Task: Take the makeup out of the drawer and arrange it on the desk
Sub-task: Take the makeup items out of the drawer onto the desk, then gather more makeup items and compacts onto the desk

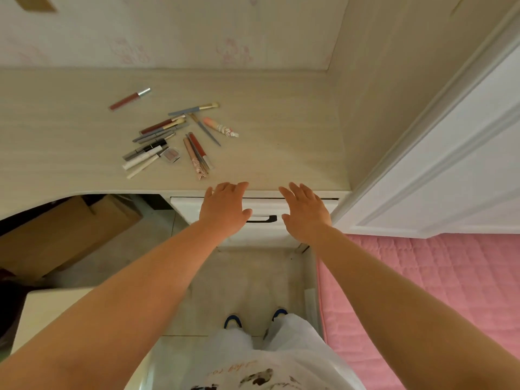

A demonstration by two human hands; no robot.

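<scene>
Pale wood-grain counter (281,122), smooth laminate, front edge curving down at the left. On it, well left of centre, a loose scatter of makeup (171,139): slim tubes, pencils and brushes lying at mixed angles, many touching or overlapping

- Lip gloss tube (130,98), rosy with a silver cap, lies apart at the far left of the group
- Brush with pale bristles (194,108), grey-blue handle, just beyond the main heap
- Small square compact (170,155), clear lid, pinkish pans inside, beside white tubes
- Peach stick with a white wrapped end (221,127) at the right of the scatter (label too small to read)

Drawer (261,209) sits under the counter edge, white front, dark bracket-shaped handle (261,219) partly covered by the left thumb; its inside is not visible

Left hand (225,206) and right hand (306,212) are both flat and spread, palms down, fingers straight, gripping nothing. Fingertips reach the counter's front lip above the drawer; whether they touch it cannot be told

Right: white panelled door (439,164) and a pink quilted bed cover (422,291). Lower left: brown cardboard box (70,235) under the counter, half in shadow. Blue shoe tips (233,321) on a pale tiled floor, cut off by white clothing
</scene>
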